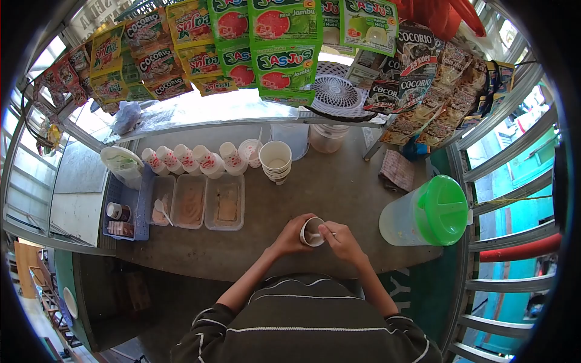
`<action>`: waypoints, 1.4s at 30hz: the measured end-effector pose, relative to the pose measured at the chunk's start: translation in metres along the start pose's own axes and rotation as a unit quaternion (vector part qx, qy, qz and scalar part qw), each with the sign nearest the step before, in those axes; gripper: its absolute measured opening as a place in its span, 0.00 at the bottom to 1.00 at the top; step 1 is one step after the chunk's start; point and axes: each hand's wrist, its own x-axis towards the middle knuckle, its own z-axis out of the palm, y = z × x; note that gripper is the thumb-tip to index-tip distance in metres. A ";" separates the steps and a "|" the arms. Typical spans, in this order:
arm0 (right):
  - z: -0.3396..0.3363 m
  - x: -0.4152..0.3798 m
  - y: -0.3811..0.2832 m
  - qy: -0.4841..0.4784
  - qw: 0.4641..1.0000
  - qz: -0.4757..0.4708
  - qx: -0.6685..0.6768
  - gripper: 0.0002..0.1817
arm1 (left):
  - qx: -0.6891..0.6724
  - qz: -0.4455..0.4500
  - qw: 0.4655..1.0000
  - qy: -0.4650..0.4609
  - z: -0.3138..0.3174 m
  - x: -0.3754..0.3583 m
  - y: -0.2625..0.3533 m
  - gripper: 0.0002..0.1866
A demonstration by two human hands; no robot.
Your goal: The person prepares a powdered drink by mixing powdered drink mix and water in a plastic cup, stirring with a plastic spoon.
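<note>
Near the front edge of the counter, my left hand (pixel 290 235) is wrapped round the left side of a small white cup (pixel 312 232). Something brownish shows inside the cup. My right hand (pixel 342 242) is closed at the cup's right rim, pinching the handle of a spoon (pixel 317 235) that dips into the cup. A taller stack of white paper cups (pixel 275 158) stands upright behind my hands, apart from them.
Three tubs of powder (pixel 225 202) sit at the left beside a blue basket (pixel 128 199). Printed cups (pixel 207 162) line up behind them. At the right are a green-lidded container (pixel 442 210) and a folded cloth (pixel 397 170). Drink sachets (pixel 284 48) hang above.
</note>
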 end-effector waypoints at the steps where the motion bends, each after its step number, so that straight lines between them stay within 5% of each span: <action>1: 0.000 0.000 -0.003 0.027 0.996 -0.011 -0.080 0.19 | 0.002 0.003 1.000 0.001 0.000 0.000 0.001 0.42; 3: 0.000 0.000 -0.003 0.054 0.985 -0.022 -0.160 0.19 | -0.001 0.001 1.000 -0.002 -0.001 0.001 0.003 0.42; 6: 0.000 0.001 0.001 -0.011 1.000 -0.006 -0.025 0.18 | -0.001 -0.003 1.000 0.001 -0.001 0.001 0.004 0.42; 9: 0.000 0.001 -0.003 0.034 0.989 -0.030 -0.141 0.18 | 0.002 0.001 1.000 0.002 -0.001 0.001 0.003 0.42; 11: -0.001 0.002 -0.001 -0.005 0.999 -0.026 -0.042 0.18 | 0.001 0.002 1.000 0.004 -0.001 0.001 0.002 0.42; 21: 0.000 -0.001 -0.001 0.027 0.999 0.012 -0.014 0.18 | -0.005 -0.008 1.000 0.003 0.001 0.000 -0.002 0.44; 24: 0.000 0.001 0.000 0.011 0.997 -0.044 -0.059 0.18 | -0.005 -0.003 1.000 0.006 0.001 0.001 -0.002 0.44; 27: -0.002 0.000 -0.005 0.004 0.999 0.021 -0.029 0.18 | -0.004 -0.003 1.000 0.006 0.001 0.000 -0.003 0.44; 30: 0.001 0.002 0.001 0.018 0.990 -0.054 -0.132 0.19 | -0.003 0.002 1.000 0.009 0.002 0.001 -0.003 0.43; 33: -0.001 0.001 -0.002 -0.023 1.000 -0.002 -0.018 0.18 | 0.001 0.006 1.000 0.013 0.001 -0.001 -0.002 0.43; 35: 0.003 0.001 0.001 0.022 0.987 -0.031 -0.153 0.18 | 0.004 0.007 1.000 0.012 0.000 0.001 0.000 0.43; 39: -0.002 0.001 -0.005 -0.036 0.998 -0.001 -0.057 0.18 | 0.002 0.004 1.000 0.009 -0.001 0.000 0.000 0.43; 42: 0.000 0.002 -0.005 0.016 0.980 -0.027 -0.195 0.19 | 0.001 0.008 1.000 0.003 -0.001 0.002 0.001 0.44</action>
